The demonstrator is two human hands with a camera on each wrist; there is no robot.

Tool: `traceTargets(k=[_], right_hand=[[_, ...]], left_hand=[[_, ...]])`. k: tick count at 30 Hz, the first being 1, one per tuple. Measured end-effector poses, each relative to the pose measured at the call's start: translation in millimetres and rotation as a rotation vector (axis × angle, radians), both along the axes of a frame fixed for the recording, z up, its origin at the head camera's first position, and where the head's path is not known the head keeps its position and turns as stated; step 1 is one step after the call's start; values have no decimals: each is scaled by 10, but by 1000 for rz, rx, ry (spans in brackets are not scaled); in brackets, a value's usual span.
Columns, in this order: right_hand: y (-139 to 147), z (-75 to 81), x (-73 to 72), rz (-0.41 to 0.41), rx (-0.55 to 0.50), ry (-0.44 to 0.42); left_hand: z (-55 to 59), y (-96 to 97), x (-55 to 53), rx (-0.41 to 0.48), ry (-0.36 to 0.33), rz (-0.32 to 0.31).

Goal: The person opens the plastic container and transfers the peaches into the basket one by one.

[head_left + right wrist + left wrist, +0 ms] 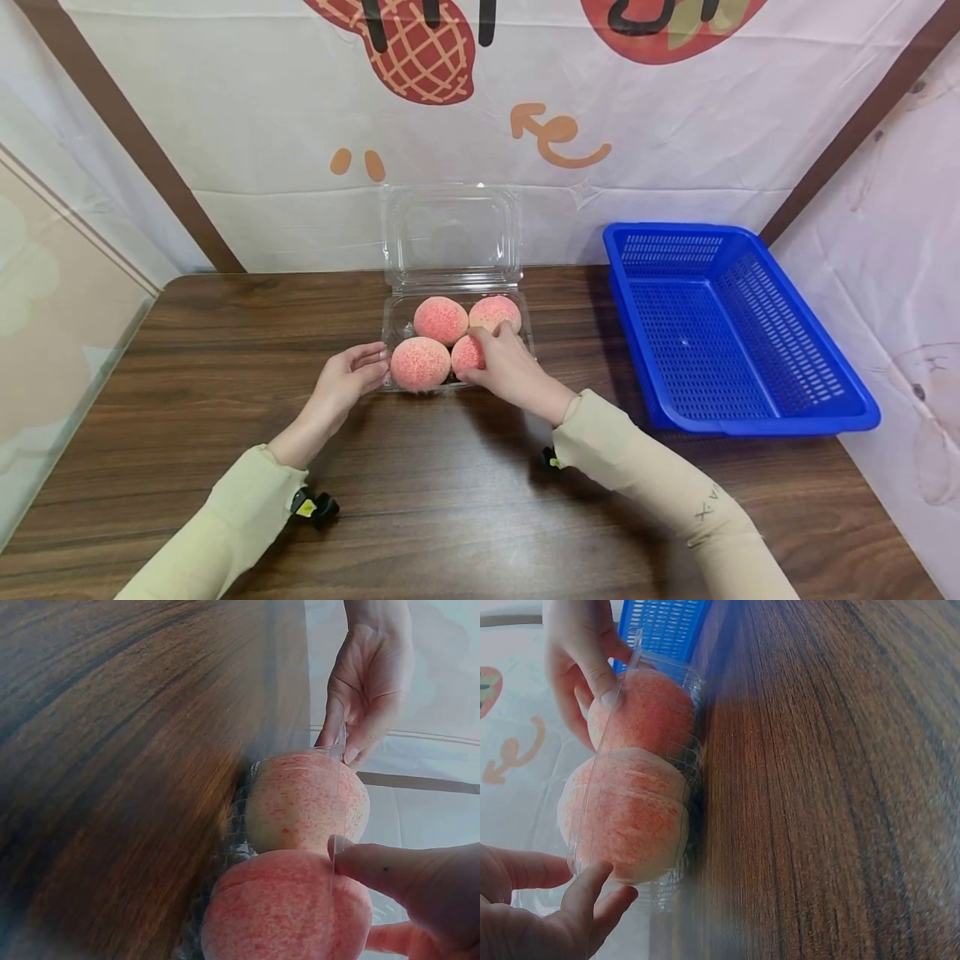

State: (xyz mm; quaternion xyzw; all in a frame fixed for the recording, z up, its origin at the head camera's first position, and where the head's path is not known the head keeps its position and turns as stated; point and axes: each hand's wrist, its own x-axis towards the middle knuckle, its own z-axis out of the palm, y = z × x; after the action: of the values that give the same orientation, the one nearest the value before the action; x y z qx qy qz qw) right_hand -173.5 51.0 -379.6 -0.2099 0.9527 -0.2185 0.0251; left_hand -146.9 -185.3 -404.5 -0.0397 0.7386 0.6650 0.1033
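A clear plastic clamshell box [386,321] lies with its lid [450,233] raised at the back. Inside sit several pink, fuzzy peaches, two at the back and two in front. My left hand [348,379] is at the box's left side, pinching its rim between thumb and fingers beside the front left peach [420,364]. With thumb and fingers spread around it, my right hand [513,371] grips the front right peach [467,356], which still sits in the box. The back right peach [495,312] is just behind my right fingers; the back left peach [441,321] touches neither hand.
A blue perforated plastic basket [652,367] stands to the right on the brown wooden table [450,500]. Behind the table hangs a pale printed cloth [262,167], close to the raised lid. A black wrist device [322,508] hangs under the left sleeve.
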Motion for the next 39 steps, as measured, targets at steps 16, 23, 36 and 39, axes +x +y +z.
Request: traceTargets(k=[16,23,36,39], right_hand=[[-85,9,-47,-47,60,-62],[-89,-1,-36,-59,57,-58],[-61,-14,-49,-81,52,58],[-55,5,-54,-77,33,79]], left_hand=[[27,-7,16,-11,-12,2],[31,-11,24,-20,-19,1],[23,-12,9,-1,-4,-7],[27,-13,7,-2,-2,-8]])
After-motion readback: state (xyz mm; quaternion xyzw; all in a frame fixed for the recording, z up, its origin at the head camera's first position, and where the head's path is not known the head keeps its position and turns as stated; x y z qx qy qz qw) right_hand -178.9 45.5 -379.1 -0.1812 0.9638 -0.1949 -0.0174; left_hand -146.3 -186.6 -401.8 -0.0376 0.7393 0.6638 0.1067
